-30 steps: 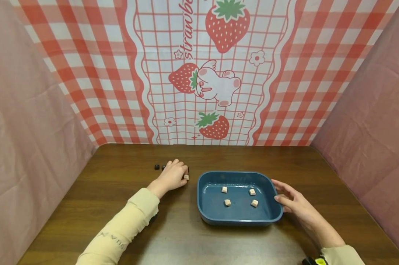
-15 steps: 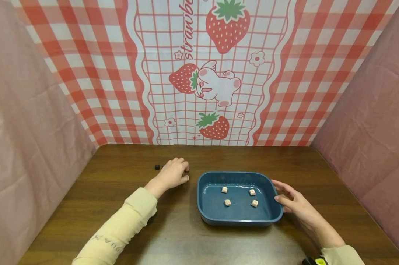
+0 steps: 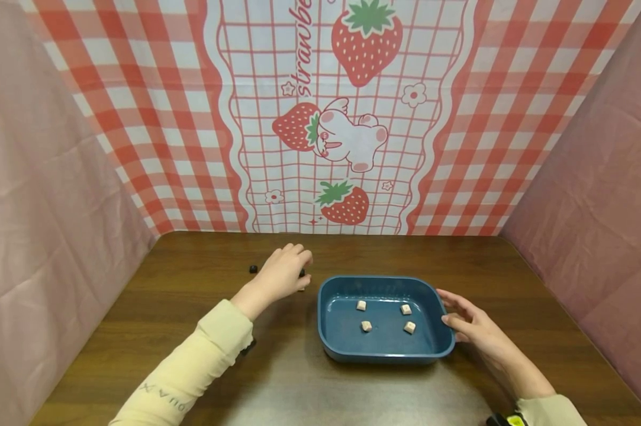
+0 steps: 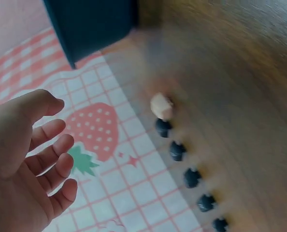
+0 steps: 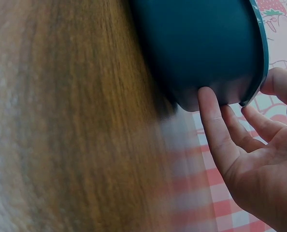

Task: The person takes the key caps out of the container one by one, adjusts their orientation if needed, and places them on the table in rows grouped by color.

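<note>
My left hand (image 3: 280, 275) hovers over the far left of the table, fingers loosely curled with nothing between them. Below it runs a row of small keycaps: a pale keycap (image 4: 161, 106) at one end, then several black keycaps (image 4: 192, 178). In the head view the hand hides most of that row; one black keycap (image 3: 253, 269) shows left of it. A dark blue rectangular tray (image 3: 386, 357) stands to the right. Several pale keycaps (image 3: 406, 309) lie spread on its floor. My right hand (image 3: 482, 334) grips its right side, thumb at the rim, fingers against the outer wall (image 5: 201, 48).
The brown wooden table (image 3: 299, 390) ends at a red-and-white strawberry cloth (image 3: 347, 136) hung behind it. Pink fabric hangs on the left (image 3: 59, 207) and right (image 3: 592, 177).
My left hand has let go of the pale keycap by its thumb and shifted slightly up and right. The right hand and the tray have stayed in place.
</note>
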Demonstrator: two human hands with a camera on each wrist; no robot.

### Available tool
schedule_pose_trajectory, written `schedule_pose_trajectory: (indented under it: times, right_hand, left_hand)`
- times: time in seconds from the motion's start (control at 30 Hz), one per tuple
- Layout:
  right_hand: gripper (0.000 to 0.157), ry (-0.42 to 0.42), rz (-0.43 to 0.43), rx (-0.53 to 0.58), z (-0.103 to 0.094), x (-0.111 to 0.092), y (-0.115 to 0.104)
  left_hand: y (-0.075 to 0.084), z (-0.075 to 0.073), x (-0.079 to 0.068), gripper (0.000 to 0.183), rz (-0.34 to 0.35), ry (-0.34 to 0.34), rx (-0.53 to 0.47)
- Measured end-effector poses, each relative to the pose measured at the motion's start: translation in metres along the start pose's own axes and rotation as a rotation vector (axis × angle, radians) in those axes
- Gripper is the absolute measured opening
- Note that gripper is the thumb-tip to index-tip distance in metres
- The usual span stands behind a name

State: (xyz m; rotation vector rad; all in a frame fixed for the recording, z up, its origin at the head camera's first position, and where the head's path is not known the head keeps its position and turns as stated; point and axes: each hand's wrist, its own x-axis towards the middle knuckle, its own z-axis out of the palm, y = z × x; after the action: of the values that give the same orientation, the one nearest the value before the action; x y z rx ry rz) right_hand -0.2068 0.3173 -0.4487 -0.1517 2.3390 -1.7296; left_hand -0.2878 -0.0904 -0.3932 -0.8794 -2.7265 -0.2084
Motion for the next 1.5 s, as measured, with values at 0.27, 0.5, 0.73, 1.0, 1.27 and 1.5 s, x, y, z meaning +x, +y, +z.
schedule_pose_trajectory:
  times: [0.27,0.5,0.73,1.0,1.27,1.5]
  right_hand:
    - [0.062,-0.025,-0.027,0.000,-0.001,-0.002,-0.001]
    - [0.062,-0.011,-0.016,-0.002,-0.002,0.000,0.000]
    - [0.062,-0.009,-0.009,-0.011,-0.001,-0.001,0.000]
    - [0.062,-0.025,-0.013,-0.005,0.000,-0.001,-0.001]
    - [0.062,-0.037,-0.041,-0.003,0.000,-0.001,-0.001]
    - [0.062,-0.029,-0.039,0.001,0.000,-0.002,-0.002]
  left_hand:
    - [0.021,-0.009,0.003,0.026,0.024,0.040,-0.022]
    - [0.040,-0.009,0.006,0.026,0.060,0.027,-0.019]
    - [0.060,-0.007,0.008,0.026,0.090,-0.021,-0.020]
    - [0.080,0.005,0.009,0.027,0.144,-0.060,-0.010]
    - [0.094,0.022,0.008,0.029,0.199,-0.114,0.001]
    - [0.103,0.034,0.012,0.027,0.247,-0.154,-0.005]
